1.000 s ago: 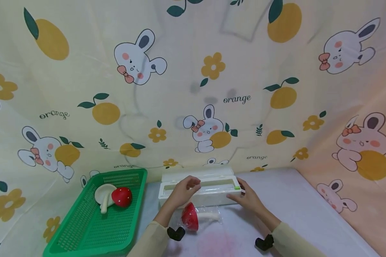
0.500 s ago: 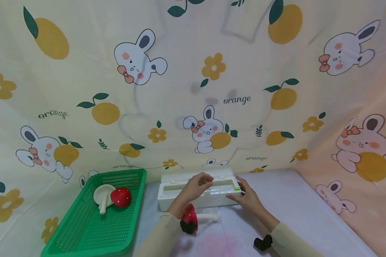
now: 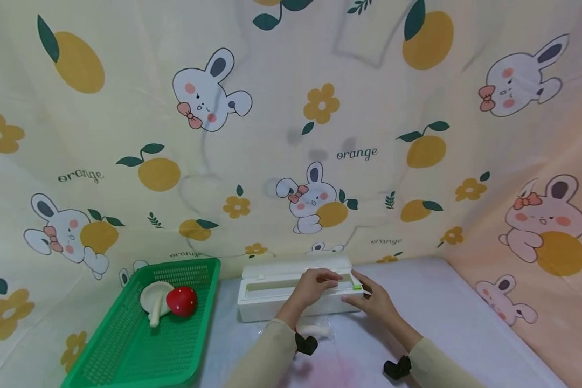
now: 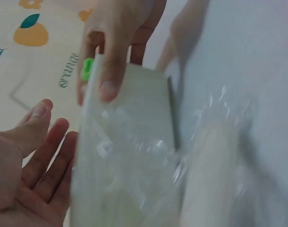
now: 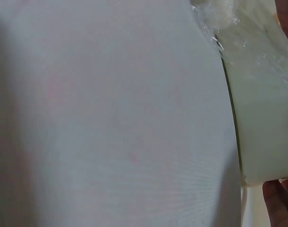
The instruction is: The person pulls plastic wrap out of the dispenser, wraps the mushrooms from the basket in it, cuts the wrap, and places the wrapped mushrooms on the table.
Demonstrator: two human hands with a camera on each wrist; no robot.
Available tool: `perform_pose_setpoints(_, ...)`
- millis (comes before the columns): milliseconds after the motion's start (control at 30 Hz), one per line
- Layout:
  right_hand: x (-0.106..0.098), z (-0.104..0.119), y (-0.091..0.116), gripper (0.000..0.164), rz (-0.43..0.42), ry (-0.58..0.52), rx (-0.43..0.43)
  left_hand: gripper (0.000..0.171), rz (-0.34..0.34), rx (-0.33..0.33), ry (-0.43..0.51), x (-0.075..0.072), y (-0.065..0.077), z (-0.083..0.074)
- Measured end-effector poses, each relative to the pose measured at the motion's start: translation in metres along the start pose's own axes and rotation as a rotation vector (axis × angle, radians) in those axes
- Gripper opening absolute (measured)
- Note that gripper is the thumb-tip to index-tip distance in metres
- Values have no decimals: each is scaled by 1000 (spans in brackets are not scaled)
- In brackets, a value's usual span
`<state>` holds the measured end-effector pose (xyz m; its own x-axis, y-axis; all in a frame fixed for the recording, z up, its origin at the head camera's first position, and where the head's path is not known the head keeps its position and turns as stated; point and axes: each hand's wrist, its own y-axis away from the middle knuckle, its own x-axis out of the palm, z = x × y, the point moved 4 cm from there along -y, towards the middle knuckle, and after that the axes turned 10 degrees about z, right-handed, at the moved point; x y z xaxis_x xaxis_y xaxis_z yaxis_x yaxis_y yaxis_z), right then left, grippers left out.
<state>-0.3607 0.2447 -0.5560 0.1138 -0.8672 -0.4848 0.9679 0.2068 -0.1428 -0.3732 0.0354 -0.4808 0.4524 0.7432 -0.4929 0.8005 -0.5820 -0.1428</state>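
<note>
I am judging this wrapping work as only partly done. Clear film (image 4: pixel 130 163) is already lying about the mushroom (image 3: pixel 315 330) on the table (image 3: pixel 431 302), just in front of the white box (image 3: pixel 259 311), and is also covering part of the box's front. Whether it is cut free, I cannot tell. The lid (image 3: pixel 291 263) is standing raised, so closing it seems to be left. My right hand (image 3: pixel 380 303) is gripping the box's right end, near a green piece (image 3: pixel 357 288). My left hand (image 3: pixel 310 288) is reaching over the box, its fingers loosely bent, holding nothing that I can see. In the green basket (image 3: pixel 207 318), a red mushroom (image 3: pixel 181 301) and a pale one (image 3: pixel 153 299) are lying, seemingly without film.

The film is looking thin, glossy and crinkled; the box is long, smooth and angular, probably plastic; the basket is perforated; the mushroom's stem is rounded, while my left sleeve (image 3: pixel 267 353) is mostly hiding its red cap.
</note>
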Motion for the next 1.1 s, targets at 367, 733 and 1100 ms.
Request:
perform_pose_setpoints(367, -3, -1, -1, 91, 8, -15, -4, 16, -100, -62, -45, 17, -14, -1)
perform_pose_setpoints(733, 0, -5, -2, 91, 9, 10, -22, 15, -141, -218, -204, 32, -18, -1)
perform_pose_setpoints(1100, -1, -3, -1, 91, 7, 23, -16, 13, -188, -225, -284, 37, -22, 5)
